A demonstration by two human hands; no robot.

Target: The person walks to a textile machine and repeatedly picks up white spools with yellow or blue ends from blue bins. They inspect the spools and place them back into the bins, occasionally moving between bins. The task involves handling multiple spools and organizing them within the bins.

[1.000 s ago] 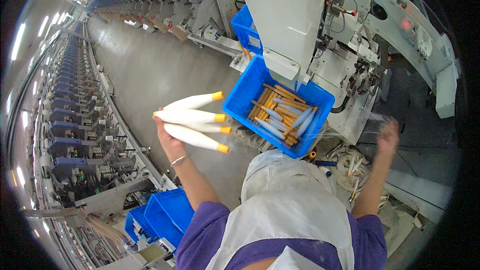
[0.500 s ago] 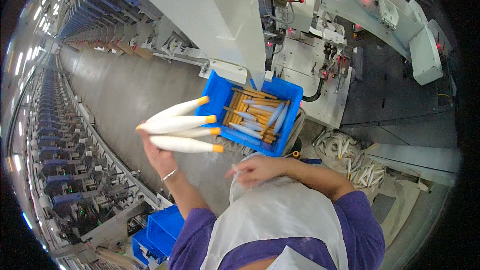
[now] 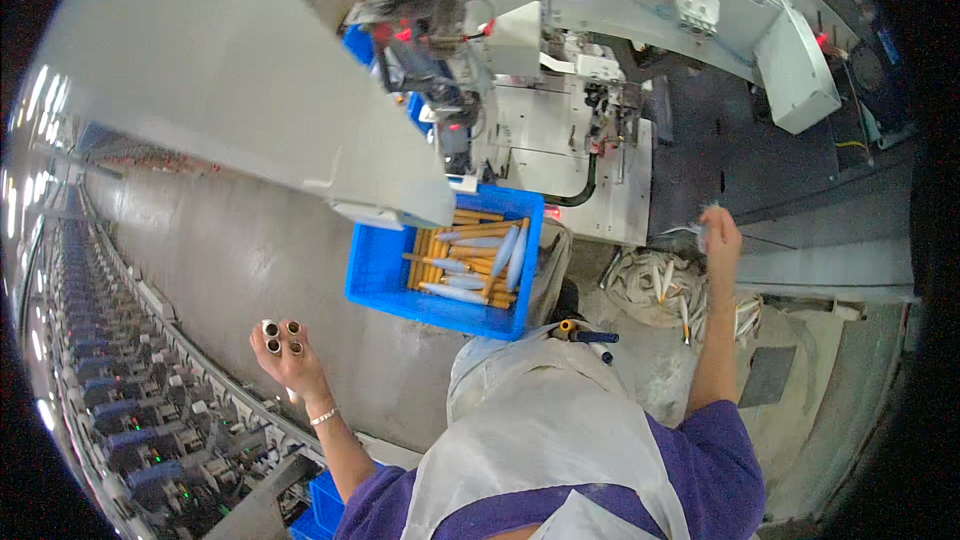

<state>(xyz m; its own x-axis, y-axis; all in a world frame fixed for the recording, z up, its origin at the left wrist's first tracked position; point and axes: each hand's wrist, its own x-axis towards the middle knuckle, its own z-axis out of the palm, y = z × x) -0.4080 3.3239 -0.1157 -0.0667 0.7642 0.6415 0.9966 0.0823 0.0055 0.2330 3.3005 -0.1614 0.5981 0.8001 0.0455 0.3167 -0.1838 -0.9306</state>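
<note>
My left hand is raised at the lower left and grips several yarn bobbins, seen end-on as small round tube mouths. My right hand reaches out to the right and pinches a small tuft of white yarn waste above a white sack that holds loose bobbins and yarn. Between the hands a blue crate hangs in front of me, filled with orange tubes and white-wound bobbins.
A large white machine housing slants over the crate. A white winding unit with cables and red lights stands behind it. A long row of spindle positions runs along the left. More blue crates sit by my left elbow.
My left hand has dropped lower and turned, so the bobbins now point at the camera. My right hand has swung from my chest out to the sack on the right.
</note>
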